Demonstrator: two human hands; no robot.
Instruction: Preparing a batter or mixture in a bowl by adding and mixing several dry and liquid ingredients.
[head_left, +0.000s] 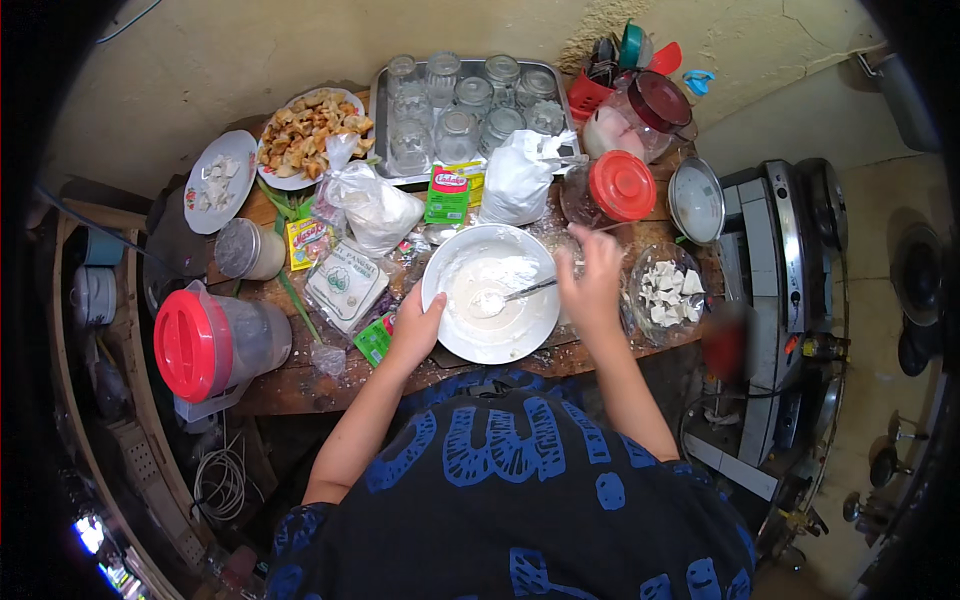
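A white bowl (538, 330) of pale, wet batter stands before me, tilted slightly. My left hand (420, 322) grips its left rim, thumb over the edge. A metal spoon (529, 289) lies in the batter with a white clump on its tip, its handle reaching the right rim. Just beyond that rim is my right hand (592, 281), slightly blurred; its thumb and forefinger are apart and I see nothing held. It partly hides the end of the handle. Right of it, a clear glass bowl (667, 292) holds white cut pieces. Behind the white bowl stands a bag of white powder (516, 180).
Upturned glasses fill a metal tray (469, 176) at the back. A red-lidded jar (619, 187) stands right, a red-lidded pitcher (225, 341) left. Fried pieces (311, 135) heap one plate; white pieces lie on another plate (199, 214). A stove (784, 240) is far right.
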